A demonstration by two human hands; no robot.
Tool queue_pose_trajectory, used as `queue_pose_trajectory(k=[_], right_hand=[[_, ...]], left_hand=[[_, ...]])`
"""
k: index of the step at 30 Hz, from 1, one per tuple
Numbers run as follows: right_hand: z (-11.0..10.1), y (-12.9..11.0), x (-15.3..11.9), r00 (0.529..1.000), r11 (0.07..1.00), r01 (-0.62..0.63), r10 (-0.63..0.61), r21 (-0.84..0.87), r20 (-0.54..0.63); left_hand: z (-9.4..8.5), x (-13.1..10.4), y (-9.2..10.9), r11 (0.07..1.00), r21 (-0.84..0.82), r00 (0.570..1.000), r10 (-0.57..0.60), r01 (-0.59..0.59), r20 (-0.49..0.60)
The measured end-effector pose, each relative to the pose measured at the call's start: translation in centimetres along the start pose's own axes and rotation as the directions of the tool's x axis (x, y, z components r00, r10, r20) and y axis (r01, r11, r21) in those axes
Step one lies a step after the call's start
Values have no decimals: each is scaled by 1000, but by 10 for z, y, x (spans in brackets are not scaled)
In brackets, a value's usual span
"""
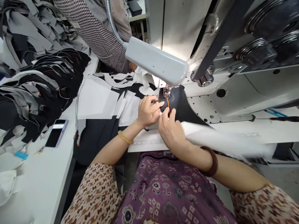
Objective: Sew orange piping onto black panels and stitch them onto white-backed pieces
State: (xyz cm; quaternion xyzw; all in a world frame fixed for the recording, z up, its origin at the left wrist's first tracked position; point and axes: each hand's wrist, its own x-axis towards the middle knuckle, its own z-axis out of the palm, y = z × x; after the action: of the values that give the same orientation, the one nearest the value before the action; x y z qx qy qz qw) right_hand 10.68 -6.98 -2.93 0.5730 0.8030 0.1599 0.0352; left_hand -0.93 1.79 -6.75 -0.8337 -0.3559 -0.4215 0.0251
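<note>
A black fabric piece (187, 107) lies under the presser foot (167, 92) of a sewing machine. A narrow orange strip (168, 104) runs from the foot along it towards me. My left hand (149, 111) is closed at the fabric's left edge, its index finger stretched towards the strip. Bent fingers of my right hand (171, 129) press together on the fabric beside the strip's near end; what lies under the fingertips is partly hidden. White material (217, 138), smeared by motion, trails right from beneath my right hand.
A lamp head (156, 60) hangs just above the needle area. White and black cut pieces (97, 99) lie left of my hands. Bundled dark pieces (39, 90) and a phone (56, 133) are on the left table (51, 174). Another person's checked sleeve (102, 34) is beyond.
</note>
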Motion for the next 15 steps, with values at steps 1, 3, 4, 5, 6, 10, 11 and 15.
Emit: queue_pose_trajectory(k=[1, 3, 4, 5, 6, 10, 11, 15], right_hand=[[4, -1, -6, 1000, 999, 11, -12, 44, 24], [10, 2, -20, 996, 984, 20, -36, 174, 86], [11, 6, -27, 992, 968, 18, -49, 251, 116], [13, 11, -34, 987, 946, 10, -61, 325, 148], [15, 18, -41, 980, 921, -7, -71, 389, 186], [39, 59, -69, 934, 757, -86, -166, 648, 317], [52, 72, -76, 942, 708, -136, -124, 693, 311], [119, 118, -116, 847, 539, -478, 491, 694, 202]], left_hand=[[2, -2, 8, 996, 7, 996, -85, 85, -28], [10, -6, 26, 967, -10, 964, -256, 256, -66], [14, -9, 34, 943, -35, 940, -332, 330, -79], [19, -12, 42, 916, -71, 912, -401, 395, -93], [23, -16, 50, 881, -120, 876, -470, 458, -104], [40, -36, 71, 568, -364, 597, -801, 738, -38], [43, -41, 74, 434, -426, 498, -866, 794, 48], [51, -48, 77, -27, -548, 281, -837, 836, 469]])
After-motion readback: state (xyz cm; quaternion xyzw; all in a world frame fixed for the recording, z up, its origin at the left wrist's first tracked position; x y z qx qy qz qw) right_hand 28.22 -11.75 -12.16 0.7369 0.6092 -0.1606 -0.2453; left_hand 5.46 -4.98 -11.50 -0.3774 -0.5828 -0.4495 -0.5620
